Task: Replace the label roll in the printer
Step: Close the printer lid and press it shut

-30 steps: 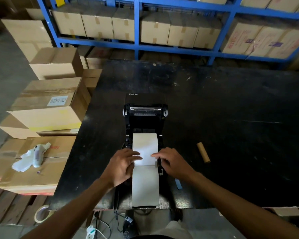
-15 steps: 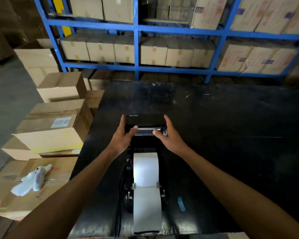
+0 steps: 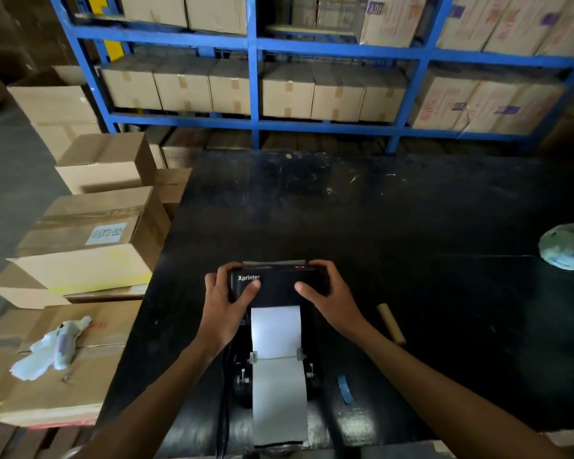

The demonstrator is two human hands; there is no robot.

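Observation:
A black Xprinter label printer (image 3: 275, 288) stands near the front of the black table (image 3: 411, 243). Its lid is down, with a small red light at the far right edge. My left hand (image 3: 227, 306) grips the lid's left side, thumb on top. My right hand (image 3: 328, 294) grips the right side the same way. A white strip of label paper (image 3: 277, 369) runs from under the lid, through two guides, to the table's near edge. An empty brown cardboard core (image 3: 391, 323) lies on the table to the right of my right wrist.
Cardboard boxes (image 3: 90, 240) are stacked left of the table, one with crumpled white paper (image 3: 52, 349) on it. A small blue piece (image 3: 345, 389) lies right of the paper strip. A pale green object (image 3: 569, 246) sits at the right edge. Blue shelving (image 3: 256, 124) with boxes stands behind.
Both hands left the paper guides, reached to the raised lid and brought it down over the paper. The lid is now shut under both hands.

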